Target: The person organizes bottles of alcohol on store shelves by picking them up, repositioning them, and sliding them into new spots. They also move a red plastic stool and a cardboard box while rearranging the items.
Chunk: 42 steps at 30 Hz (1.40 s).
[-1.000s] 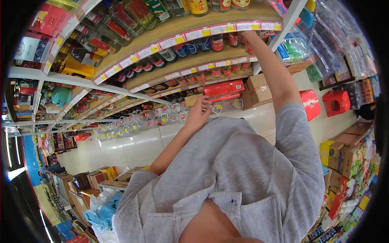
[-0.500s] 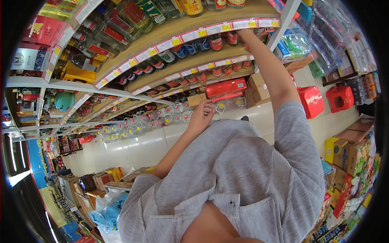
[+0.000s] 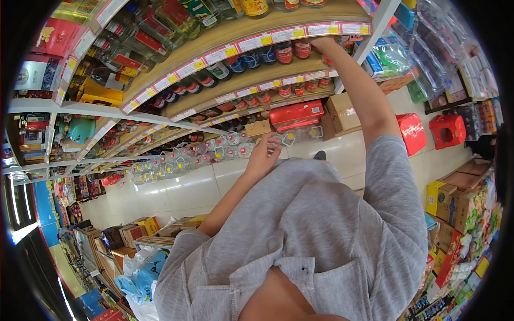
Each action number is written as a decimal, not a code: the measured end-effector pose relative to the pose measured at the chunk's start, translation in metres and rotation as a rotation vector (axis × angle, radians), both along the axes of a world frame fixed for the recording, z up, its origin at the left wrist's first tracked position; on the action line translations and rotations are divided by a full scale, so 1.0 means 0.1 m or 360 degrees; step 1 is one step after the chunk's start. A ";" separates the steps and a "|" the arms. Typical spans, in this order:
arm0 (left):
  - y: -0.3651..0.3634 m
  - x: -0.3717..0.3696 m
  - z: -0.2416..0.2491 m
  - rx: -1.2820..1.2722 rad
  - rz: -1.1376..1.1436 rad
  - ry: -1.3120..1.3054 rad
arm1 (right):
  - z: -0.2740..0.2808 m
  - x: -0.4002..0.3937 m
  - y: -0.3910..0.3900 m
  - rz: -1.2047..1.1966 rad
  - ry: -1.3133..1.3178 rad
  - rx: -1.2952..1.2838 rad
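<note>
Head view, looking down along a grey shirt [image 3: 316,230] toward shop shelves. Right hand [image 3: 320,44] raised high, reaching into the second wooden shelf [image 3: 251,75] just under the strip of price labels [image 3: 278,36], among a row of dark bottles with red caps [image 3: 284,53]; fingers mostly hidden behind the shelf edge and the bottles, so impossible to tell whether the grip is spread or pressed on a bottle. Right forearm stretched from the grey sleeve straight up to that shelf. Left hand [image 3: 263,154] lower, near the chest, held in front of the floor-level row of clear plastic jugs [image 3: 225,150]; fingers loosely curled, fingertips [image 3: 274,144] close to a jug with a yellow cap [image 3: 289,139], contact not clear, nothing plainly pinched. Bottle row near the right hand standing upright on the shelf, close together, next to the white upright post [image 3: 369,37]. Below, a third shelf with smaller red-capped bottles [image 3: 300,88], then a long red box [image 3: 297,112] beside a cardboard carton [image 3: 342,112]. On the tiled floor [image 3: 187,192] to the right, a red crate [image 3: 411,132] and a red plastic stool [image 3: 447,129]. Top shelf carrying larger bottles with green and red labels [image 3: 176,16].
</note>
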<state>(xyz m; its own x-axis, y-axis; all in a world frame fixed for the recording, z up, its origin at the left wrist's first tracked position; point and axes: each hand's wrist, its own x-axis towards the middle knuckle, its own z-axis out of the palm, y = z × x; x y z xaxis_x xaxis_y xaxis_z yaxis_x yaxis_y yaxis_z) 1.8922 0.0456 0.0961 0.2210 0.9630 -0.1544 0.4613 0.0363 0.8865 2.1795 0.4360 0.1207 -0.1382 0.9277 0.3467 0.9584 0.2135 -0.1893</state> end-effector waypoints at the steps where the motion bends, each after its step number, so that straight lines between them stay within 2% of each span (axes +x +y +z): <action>1: -0.01 0.01 0.00 -0.0006 0.0003 -0.0005 | 0.01 0.00 -0.01 0.0002 0.0002 -0.0001; 11: -0.04 -0.02 -0.13 -0.0014 -0.0017 -0.0041 | 0.03 -0.02 -0.08 0.0040 0.0157 -0.0040; 14: -0.04 -0.02 -0.07 -0.0045 0.0011 -0.0024 | -0.23 0.05 -0.23 0.0158 0.0552 -0.0053; 15: -0.03 -0.01 -0.04 -0.0061 0.0029 -0.0016 | -0.05 0.05 -0.56 0.0015 0.0716 -0.0122; 17: 0.00 -0.03 -0.09 -0.0090 0.0042 -0.0014 | 0.08 0.07 -1.00 -0.0136 0.1093 0.0046; 19: -0.06 -0.07 -0.14 -0.0097 0.0054 -0.0018 | -0.20 0.18 -1.18 -0.0151 0.1533 0.0498; 22: -0.08 -0.09 -0.20 -0.0063 0.0019 -0.0016 | -0.33 0.50 -0.96 -0.0443 0.0875 0.0876; 23: -0.07 -0.08 -0.20 -0.0060 0.0001 -0.0014 | -0.42 0.63 -0.79 -0.0498 0.0842 0.0773; 26: -0.05 -0.02 -0.16 -0.0025 -0.0037 -0.0017 | -0.23 0.80 -0.55 -0.0142 0.0668 0.0645; 28: -0.04 0.00 -0.11 -0.0025 -0.0060 -0.0022 | -0.23 0.81 -0.51 -0.0386 0.0683 0.0277; 33: -0.06 -0.01 -0.13 -0.0032 -0.0026 -0.0044 | 0.00 0.72 -0.60 -0.0533 0.0501 0.0021; 36: -0.09 -0.04 -0.13 -0.0110 0.0014 -0.0045 | 0.00 0.64 -0.63 -0.0398 0.0446 0.0003; 42: -0.11 -0.04 -0.14 -0.0055 -0.0008 -0.0042 | -0.22 0.39 -0.44 -0.0159 0.0219 0.0271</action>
<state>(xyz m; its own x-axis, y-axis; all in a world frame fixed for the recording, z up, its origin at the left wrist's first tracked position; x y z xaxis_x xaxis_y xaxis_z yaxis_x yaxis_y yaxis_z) 1.8884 0.0345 0.0823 0.2299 0.9560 -0.1819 0.4382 0.0652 0.8965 2.2181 0.3921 0.0986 0.0106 0.8610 0.5086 0.9441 0.1589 -0.2887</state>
